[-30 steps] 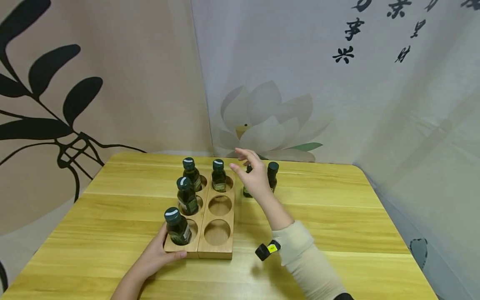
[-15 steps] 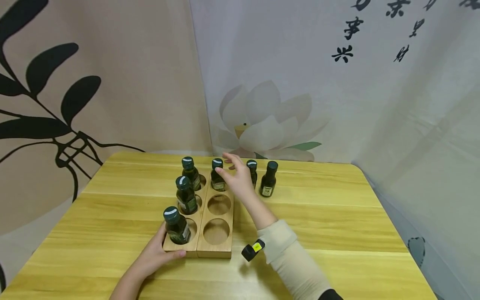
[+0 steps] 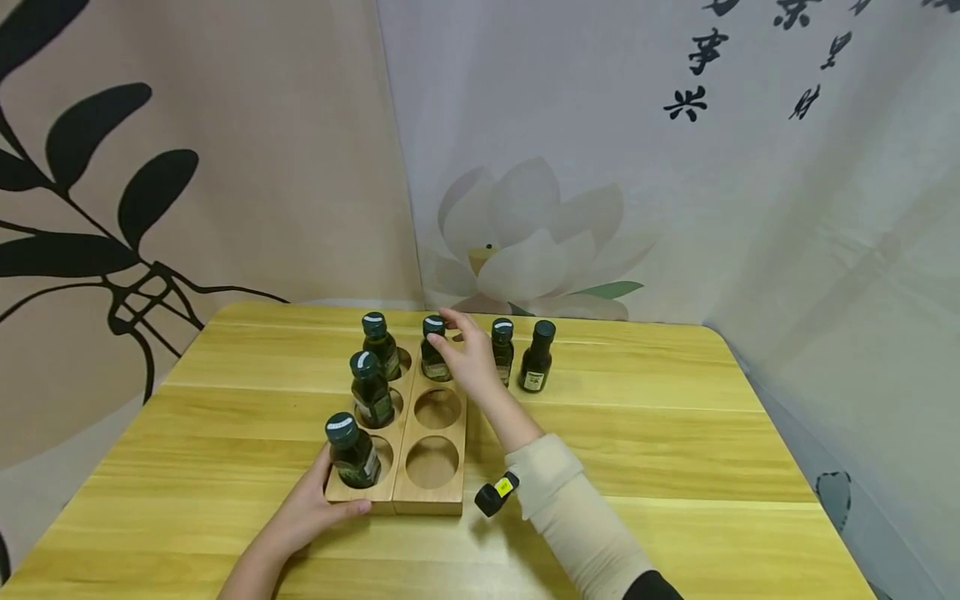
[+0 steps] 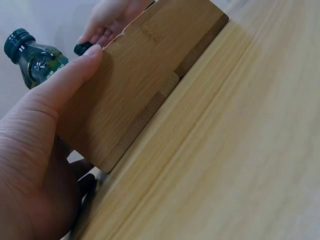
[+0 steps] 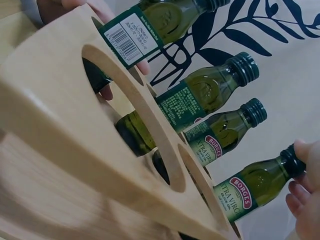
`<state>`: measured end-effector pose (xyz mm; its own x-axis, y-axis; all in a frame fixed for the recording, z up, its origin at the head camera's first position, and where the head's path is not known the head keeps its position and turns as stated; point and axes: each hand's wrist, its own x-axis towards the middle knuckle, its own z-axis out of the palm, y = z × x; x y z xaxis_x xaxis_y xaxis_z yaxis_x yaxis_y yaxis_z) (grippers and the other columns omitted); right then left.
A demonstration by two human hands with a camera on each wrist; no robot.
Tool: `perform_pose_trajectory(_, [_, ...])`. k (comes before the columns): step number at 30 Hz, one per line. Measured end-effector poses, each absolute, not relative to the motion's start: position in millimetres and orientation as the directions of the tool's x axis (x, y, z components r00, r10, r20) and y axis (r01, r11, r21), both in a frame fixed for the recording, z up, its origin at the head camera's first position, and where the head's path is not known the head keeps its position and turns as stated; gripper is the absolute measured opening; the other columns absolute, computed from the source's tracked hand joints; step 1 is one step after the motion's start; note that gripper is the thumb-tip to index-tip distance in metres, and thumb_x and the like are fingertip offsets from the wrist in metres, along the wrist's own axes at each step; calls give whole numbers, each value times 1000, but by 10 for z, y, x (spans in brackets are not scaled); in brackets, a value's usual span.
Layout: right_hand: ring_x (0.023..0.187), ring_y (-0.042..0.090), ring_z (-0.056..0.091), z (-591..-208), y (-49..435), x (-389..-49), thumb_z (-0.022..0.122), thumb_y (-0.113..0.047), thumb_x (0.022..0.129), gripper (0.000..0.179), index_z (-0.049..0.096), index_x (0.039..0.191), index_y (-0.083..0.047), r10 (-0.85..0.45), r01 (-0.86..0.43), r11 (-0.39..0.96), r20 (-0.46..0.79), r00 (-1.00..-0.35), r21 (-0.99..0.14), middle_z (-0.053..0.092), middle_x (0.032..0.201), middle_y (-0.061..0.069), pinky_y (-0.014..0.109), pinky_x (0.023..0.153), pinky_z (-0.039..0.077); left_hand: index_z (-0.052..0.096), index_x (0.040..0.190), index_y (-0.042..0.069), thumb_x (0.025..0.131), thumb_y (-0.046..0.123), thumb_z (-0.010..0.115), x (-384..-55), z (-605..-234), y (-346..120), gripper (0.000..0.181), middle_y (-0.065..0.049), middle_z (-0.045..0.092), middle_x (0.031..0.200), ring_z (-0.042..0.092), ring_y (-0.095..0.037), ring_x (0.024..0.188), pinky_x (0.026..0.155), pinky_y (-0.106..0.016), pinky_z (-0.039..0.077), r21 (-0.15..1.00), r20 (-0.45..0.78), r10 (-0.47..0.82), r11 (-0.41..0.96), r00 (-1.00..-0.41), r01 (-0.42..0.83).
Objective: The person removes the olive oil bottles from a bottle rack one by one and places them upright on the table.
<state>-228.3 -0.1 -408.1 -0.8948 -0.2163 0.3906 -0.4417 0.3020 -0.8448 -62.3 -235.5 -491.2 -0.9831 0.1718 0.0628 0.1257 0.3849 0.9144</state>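
Note:
A wooden rack [image 3: 429, 506] with two rows of round holes sits on the table. My left hand [image 3: 302, 510] grips its near left corner, thumb along the front face and fingers round the side. Green-capped olive oil bottles [image 3: 357, 461] stand in all the left-row holes. Another olive oil bottle [image 5: 244, 194] stands in the far hole of the right row. My right hand [image 3: 476, 360] pinches that bottle by the cap, as the right wrist view shows at its edge. The middle hole and near hole of the right row hold nothing.
Right of the rack stand another green-capped bottle [image 3: 502, 348], partly behind my right hand, and a slimmer dark bottle [image 3: 536, 362] with a small label. A printed cloth [image 3: 555, 242] hangs behind the table's far edge.
My right hand has moved left from in front of the two bottles beside the rack to the cap of the far right-row bottle. The left hand has kept its place on the rack.

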Motion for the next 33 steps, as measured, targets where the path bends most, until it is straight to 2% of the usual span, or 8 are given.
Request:
perform_pose_trajectory(8, [105, 20, 55, -4070, -38, -2341, 66, -16, 92, 38, 59, 128, -8, -192, -454, 322, 412, -891, -831, 60, 119, 7, 31, 87, 46, 14, 154, 16, 72, 14, 85, -665, -4902, -2367, 108, -25, 24, 151, 19, -47, 137, 103, -66, 17, 907, 73, 168, 398, -983, 135])
perform_pose_trajectory(18, [100, 23, 56, -4101, -46, -2310, 69, -12, 89, 35, 62, 121, -1, -170, -467, 332, 435, -884, -819, 62, 110, 9, 33, 85, 47, 10, 155, 16, 72, 13, 85, -617, -4895, -2345, 111, -26, 18, 153, 15, -47, 137, 103, -67, 16, 915, 44, 169, 388, -985, 108])
perform_pose_trajectory(24, [96, 23, 56, -4117, -49, -2299, 71, -11, 88, 32, 63, 117, 0, -155, -485, 337, 461, -874, -807, 62, 106, 9, 35, 83, 47, 13, 155, 14, 72, 14, 85, -601, -4883, -2336, 110, -26, 23, 152, 20, -46, 136, 103, -65, 18, 913, 47, 163, 394, -986, 109])
perform_pose_trajectory(28, [95, 24, 55, -4118, -49, -2302, 71, -10, 88, 31, 64, 117, -1, -150, -483, 333, 460, -875, -810, 61, 105, 8, 41, 83, 48, 14, 154, 13, 71, 13, 85, -599, -4882, -2335, 109, -26, 26, 150, 23, -45, 135, 103, -64, 19, 911, 47, 160, 397, -986, 108])
perform_pose_trajectory(33, [97, 28, 54, -4063, -37, -2298, 70, -11, 88, 31, 63, 117, -1, -150, -508, 329, 487, -861, -796, 60, 105, 8, 43, 84, 47, 12, 154, 13, 71, 14, 85, -597, -4881, -2338, 111, -28, 24, 151, 20, -48, 136, 103, -66, 17, 912, 43, 158, 397, -987, 103])
